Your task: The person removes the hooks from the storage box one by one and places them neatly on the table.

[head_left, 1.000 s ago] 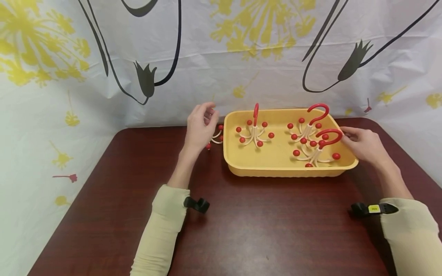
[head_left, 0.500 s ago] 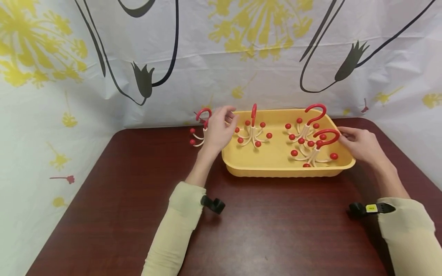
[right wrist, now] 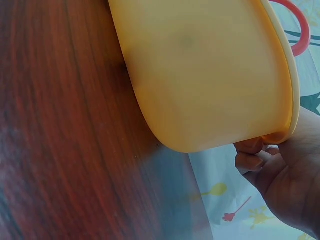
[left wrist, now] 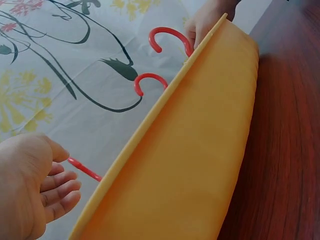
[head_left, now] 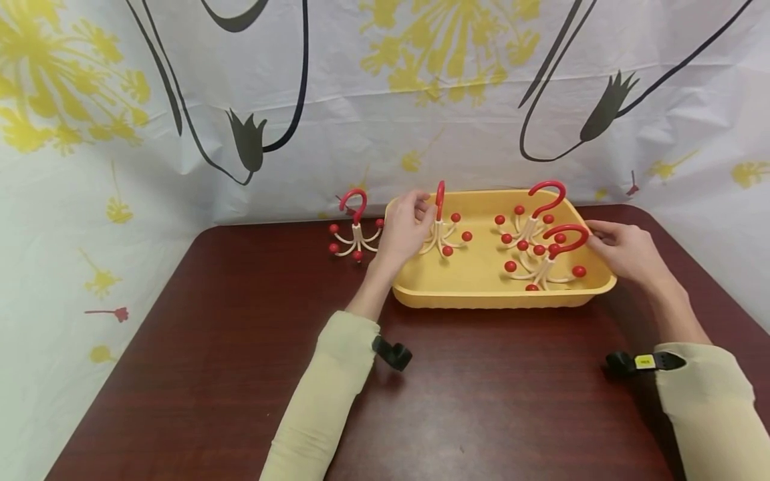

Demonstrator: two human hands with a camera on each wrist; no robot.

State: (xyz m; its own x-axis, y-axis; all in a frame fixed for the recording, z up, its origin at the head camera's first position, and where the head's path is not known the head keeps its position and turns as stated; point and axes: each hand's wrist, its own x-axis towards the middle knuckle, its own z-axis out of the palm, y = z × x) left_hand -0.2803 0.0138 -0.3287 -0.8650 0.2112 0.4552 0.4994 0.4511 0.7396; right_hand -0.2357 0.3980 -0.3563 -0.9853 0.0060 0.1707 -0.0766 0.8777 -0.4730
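A yellow plastic tub (head_left: 505, 300) stands on the table with several hook hangers in it, each with a red hook and cream arms tipped by red balls. My right hand (head_left: 628, 252) grips the tub's right rim, its fingers tucked under the edge in the right wrist view. Over the left end is my left hand (head_left: 404, 228), fingers loosely bent and holding nothing. It is close beside the red hook of the left hanger (head_left: 440, 204) and partly covers that hanger's arms. In the left wrist view, the fingertips seem just short of this hook (left wrist: 85, 169).
Outside the tub, to its left, another hook hanger (head_left: 357, 230) stands on the dark wood table (head_left: 240, 334). Two hangers (head_left: 544, 267) sit close together at the tub's right end. A white patterned sheet (head_left: 361, 120) hangs behind the table.
My left hand has moved right, from the hanger outside the tub to the left hanger inside it. That outside hanger has come into view. My right hand keeps hold of the rim.
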